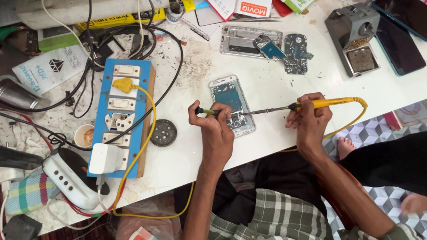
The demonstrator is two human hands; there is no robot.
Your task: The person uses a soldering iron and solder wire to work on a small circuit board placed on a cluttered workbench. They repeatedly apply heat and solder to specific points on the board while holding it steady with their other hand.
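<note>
A: What is the biggest thing here?

B: The white table (276, 84). Everything else I place against the opened phone (232, 105) lying face-down near the table's front edge, its back cover off and its insides showing.

A: And next in size?

B: The blue power strip (120, 117), well to the left of the phone, with a yellow plug and a white charger seated in it. Far right of the phone lie two dark phones (403, 27) side by side, and just left of those a grey soldering stand (353, 38). Up and to the right of the opened phone rests a bare phone frame (242, 38) with a circuit board (295, 54) beside it. A small round black tin (163, 132) sits just left of the phone.

A: The hands?

B: The right hand (309, 119), right of the phone, grips the yellow soldering iron (311, 104), whose tip reaches the phone's lower part. The left hand (214, 130), touching the phone's left edge, pinches a small yellow-and-black tool (206, 111) over it.
</note>
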